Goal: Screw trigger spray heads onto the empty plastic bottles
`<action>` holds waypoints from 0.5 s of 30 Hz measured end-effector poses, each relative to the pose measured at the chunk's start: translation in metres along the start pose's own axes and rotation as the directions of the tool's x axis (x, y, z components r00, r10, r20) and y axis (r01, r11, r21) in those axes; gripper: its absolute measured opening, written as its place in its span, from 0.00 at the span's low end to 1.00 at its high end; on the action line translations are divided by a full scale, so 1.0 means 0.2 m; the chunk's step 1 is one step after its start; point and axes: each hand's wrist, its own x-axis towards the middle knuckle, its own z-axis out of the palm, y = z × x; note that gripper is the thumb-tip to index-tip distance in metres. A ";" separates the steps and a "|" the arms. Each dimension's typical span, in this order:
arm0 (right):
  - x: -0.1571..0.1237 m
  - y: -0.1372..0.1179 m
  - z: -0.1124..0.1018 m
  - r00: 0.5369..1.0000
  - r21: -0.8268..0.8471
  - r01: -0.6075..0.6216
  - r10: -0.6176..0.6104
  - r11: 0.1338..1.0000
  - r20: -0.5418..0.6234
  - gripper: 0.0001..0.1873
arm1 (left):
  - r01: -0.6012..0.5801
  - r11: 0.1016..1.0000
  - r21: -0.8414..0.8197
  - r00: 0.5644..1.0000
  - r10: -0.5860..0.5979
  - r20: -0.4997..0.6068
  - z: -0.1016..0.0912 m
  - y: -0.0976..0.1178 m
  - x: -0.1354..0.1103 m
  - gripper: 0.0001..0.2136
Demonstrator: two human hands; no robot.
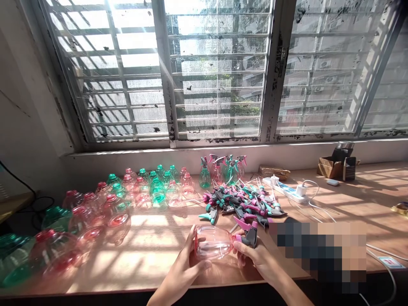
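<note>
Pink bottle (213, 243), clear and rounded, is held on its side between the two hands over the near edge of the surface (143, 255), its base to the left and its neck to the right; whether it touches the wood cannot be told. Light passes through its ribless, glossy wall. The left hand (188, 260) is curved around the base end, gripping it between fingers and thumb, while the right hand (251, 253) is closed about the neck end, grasping the spray head (251, 234), dark grey with a magenta trigger and collar, which sits at the bottle's mouth. Just beyond the hands lies a heaped pile of loose spray heads (239, 203), grey with magenta or teal parts, some with pale tubes sticking out. To the left, pink and green open-necked bottles (117, 214) stand upright in loose rows running from near to far. Behind the pile, a small group of bottles with spray heads fitted (217, 173) stands near the wall. To their right is a low basket (274, 172), its contents too small to make out, then a white power strip (283, 190) with plugs in it. Farther right, a cardboard box (328, 168) holds dark items, with a phone-like device (349, 168) leaning against its front.
</note>
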 end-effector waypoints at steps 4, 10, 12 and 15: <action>0.00 -0.01 0.00 1.000 -0.004 0.003 -0.003 1.000 -0.003 0.18 | 0.006 1.000 -0.003 1.000 -0.006 -0.007 0.00 0.01 0.01 0.44; 0.01 0.03 -0.01 1.000 0.038 -0.004 0.005 0.999 -0.019 0.19 | -0.078 0.995 -0.060 0.996 0.081 0.045 0.01 0.01 0.00 0.45; 0.01 0.03 -0.01 1.000 0.028 0.000 0.001 1.000 -0.025 0.17 | -0.085 0.994 -0.063 0.996 0.087 0.034 0.01 0.00 0.00 0.45; 0.01 0.02 0.00 1.000 -0.001 0.004 -0.004 1.000 -0.016 0.16 | -0.047 0.999 -0.022 0.999 0.046 -0.014 0.00 0.01 0.00 0.44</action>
